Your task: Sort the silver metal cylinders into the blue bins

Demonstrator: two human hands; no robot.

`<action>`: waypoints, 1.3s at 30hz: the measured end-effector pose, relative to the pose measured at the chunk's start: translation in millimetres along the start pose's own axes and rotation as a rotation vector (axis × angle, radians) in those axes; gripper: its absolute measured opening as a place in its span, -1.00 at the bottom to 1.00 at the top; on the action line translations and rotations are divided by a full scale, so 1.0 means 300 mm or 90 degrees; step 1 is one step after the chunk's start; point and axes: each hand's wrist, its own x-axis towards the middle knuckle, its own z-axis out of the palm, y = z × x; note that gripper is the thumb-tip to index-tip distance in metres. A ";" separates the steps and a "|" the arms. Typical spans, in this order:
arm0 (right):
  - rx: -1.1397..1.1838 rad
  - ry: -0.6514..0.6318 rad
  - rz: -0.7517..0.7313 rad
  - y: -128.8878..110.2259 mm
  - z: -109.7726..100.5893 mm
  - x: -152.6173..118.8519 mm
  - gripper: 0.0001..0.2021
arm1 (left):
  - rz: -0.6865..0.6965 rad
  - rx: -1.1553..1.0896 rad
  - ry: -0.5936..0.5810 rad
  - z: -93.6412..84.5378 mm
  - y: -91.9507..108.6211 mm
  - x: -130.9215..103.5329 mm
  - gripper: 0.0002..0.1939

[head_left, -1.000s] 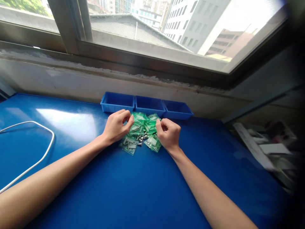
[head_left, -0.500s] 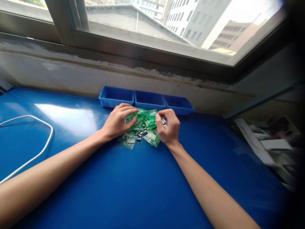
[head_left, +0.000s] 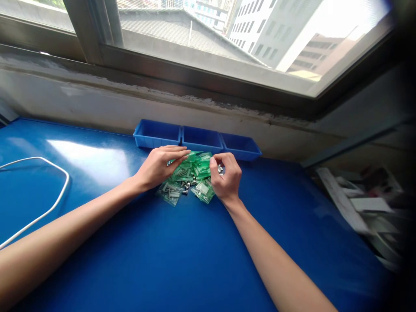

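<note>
A pile of green-tinted clear plastic bags with small parts inside lies on the blue table. Loose metal pieces show at its front, between two bags. My left hand rests at the pile's left side, fingers stretched over it and thumb a little apart, with nothing seen in its grip. At the right side my right hand is closed, thumb against the curled fingers, at the edge of a green bag. Whatever lies between those fingertips is too small to make out.
Three joined blue bins stand just behind the pile, against the wall under the window. A white cable curves over the table's left side. Blurred white items lie beyond the table's right edge.
The left fingers have straightened and drawn closer together over the bags. My right hand stays closed at the pile's right side. The whole view has shifted slightly.
</note>
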 end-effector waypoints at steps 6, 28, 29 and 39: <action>0.038 0.037 0.060 0.018 -0.004 -0.004 -0.85 | -0.017 0.003 0.087 0.010 0.086 0.069 -0.76; 0.612 -0.096 0.458 0.064 -0.061 0.042 -0.42 | -0.403 -0.423 0.004 0.114 0.139 0.165 -0.59; 0.614 -0.099 0.460 0.067 -0.060 0.041 -0.45 | -0.385 -0.388 0.007 0.112 0.135 0.163 -0.62; 0.614 -0.028 0.504 0.098 -0.075 0.049 -0.64 | -0.110 0.050 -0.148 0.047 0.110 0.160 -0.61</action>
